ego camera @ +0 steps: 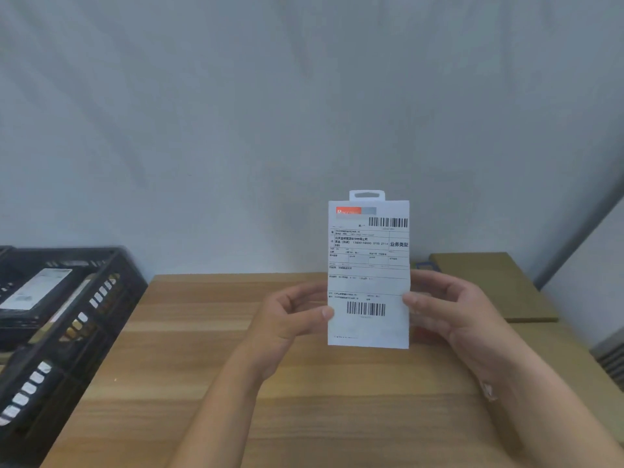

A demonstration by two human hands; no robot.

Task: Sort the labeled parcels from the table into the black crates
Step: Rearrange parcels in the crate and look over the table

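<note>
Left hand [297, 315] and right hand [445, 309] pinch upright labeled parcel [368, 275] by its side edges. Read label first, then carry to black crate [77, 332] at 9 o'clock; keep grip firm.

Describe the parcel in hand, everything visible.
The parcel is a flat white pack with a hang tab on top. A printed shipping label covers its front: red logo, two barcodes, small text. It is held upright above the table, label toward the camera, the left hand pinching its left edge, the right hand its right edge.
</note>
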